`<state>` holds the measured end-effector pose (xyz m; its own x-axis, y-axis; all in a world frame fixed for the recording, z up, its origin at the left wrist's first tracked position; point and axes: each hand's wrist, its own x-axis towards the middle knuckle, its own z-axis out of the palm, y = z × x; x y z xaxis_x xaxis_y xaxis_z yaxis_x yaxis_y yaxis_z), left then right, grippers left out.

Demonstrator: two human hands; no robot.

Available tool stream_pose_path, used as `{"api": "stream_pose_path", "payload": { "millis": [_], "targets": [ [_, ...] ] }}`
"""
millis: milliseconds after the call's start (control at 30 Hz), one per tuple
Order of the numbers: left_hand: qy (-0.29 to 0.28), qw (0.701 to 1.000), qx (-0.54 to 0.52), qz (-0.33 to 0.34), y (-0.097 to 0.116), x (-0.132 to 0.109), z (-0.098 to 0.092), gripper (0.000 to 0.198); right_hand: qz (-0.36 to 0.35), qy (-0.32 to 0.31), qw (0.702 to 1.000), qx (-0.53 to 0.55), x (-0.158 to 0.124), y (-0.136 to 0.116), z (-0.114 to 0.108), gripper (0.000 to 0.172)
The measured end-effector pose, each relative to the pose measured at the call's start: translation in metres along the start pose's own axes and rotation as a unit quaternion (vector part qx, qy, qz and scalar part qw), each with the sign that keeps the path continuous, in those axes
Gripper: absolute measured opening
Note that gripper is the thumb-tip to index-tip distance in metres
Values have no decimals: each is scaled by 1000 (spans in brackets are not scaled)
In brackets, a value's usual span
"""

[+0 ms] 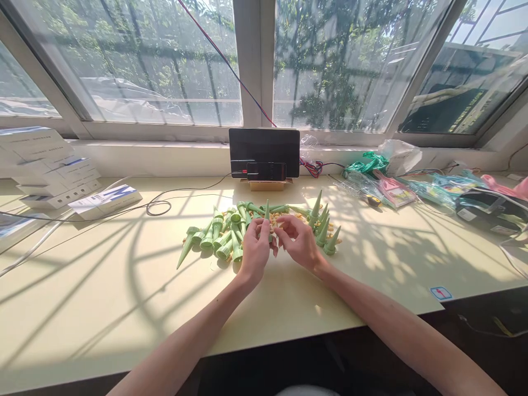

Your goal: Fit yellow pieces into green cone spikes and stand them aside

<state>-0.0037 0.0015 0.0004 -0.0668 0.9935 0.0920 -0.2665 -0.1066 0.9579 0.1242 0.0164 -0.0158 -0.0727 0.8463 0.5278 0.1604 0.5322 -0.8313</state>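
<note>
My left hand (254, 248) is closed round a green cone-shaped spike (267, 213) held upright, its tip pointing up above my fingers. My right hand (299, 240) is right beside it, fingers pinched together near the spike's base; what they pinch is too small to make out. Behind and left of my hands lies a pile of green cone spikes (218, 234) on their sides. Several more green cones (324, 228) stand upright to the right. Small yellowish bits (274, 220) lie scattered between them on the pale yellow table (124, 297).
A dark tablet (264, 152) with a phone (266, 171) leans on a stand by the window. White boxes (49, 165) are stacked at the left, with cables (159, 208) running across. Plastic bags and packets (391, 184) and a black object (489, 209) lie at the right.
</note>
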Motion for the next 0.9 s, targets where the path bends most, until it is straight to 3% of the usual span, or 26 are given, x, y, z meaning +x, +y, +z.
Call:
{"api": "stream_pose_path", "payload": {
  "millis": [333, 900],
  "targets": [
    [-11, 1000, 16, 10, -2, 1, -1, 35, 61, -41, 994, 80, 3, 3, 0, 41],
    [-8, 1000, 17, -4, -1, 0, -2, 34, 12, -44, 998, 35, 1, 2, -2, 25]
  ]
}}
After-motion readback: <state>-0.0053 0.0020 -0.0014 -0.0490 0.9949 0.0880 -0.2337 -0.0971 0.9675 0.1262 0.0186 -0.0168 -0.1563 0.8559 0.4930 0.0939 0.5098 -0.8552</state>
